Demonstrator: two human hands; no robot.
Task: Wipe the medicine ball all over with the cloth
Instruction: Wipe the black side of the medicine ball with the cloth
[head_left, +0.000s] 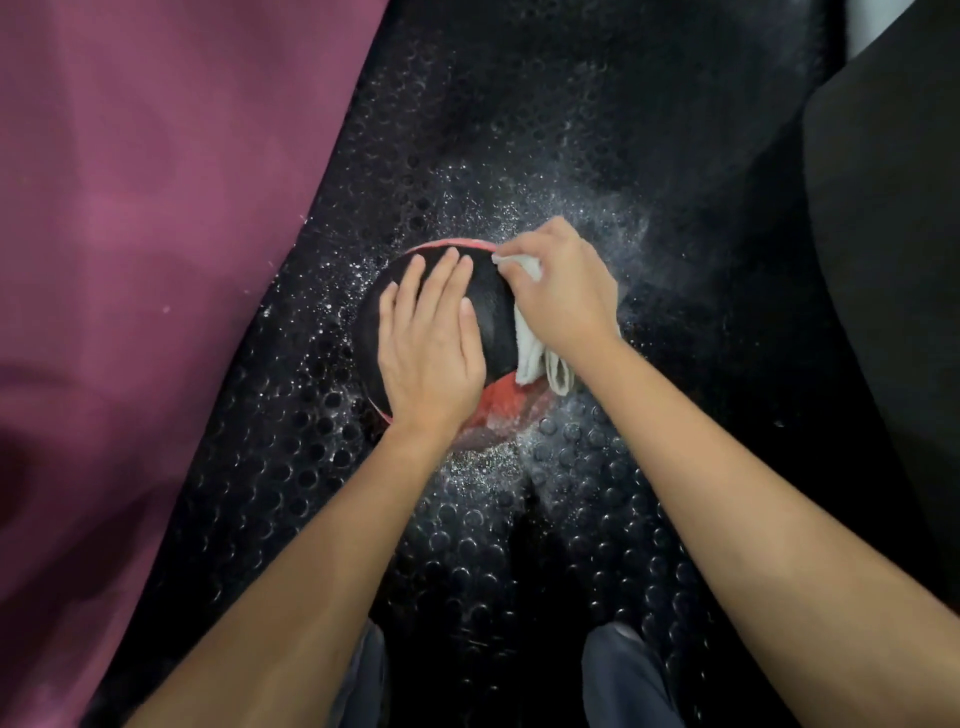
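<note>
A black medicine ball (491, 306) with red panels sits on a black studded rubber floor in the middle of the head view. My left hand (431, 338) lies flat on top of the ball, fingers straight and pointing away from me. My right hand (561, 286) grips a bunched white cloth (535, 353) and presses it against the ball's right side. Folds of the cloth hang down below the hand. The ball's underside and far side are hidden.
White powder is scattered over the floor (519, 156) around the ball. A large maroon padded surface (156, 234) fills the left side. A dark block (893, 234) stands at the right. My knees in grey trousers (618, 675) show at the bottom edge.
</note>
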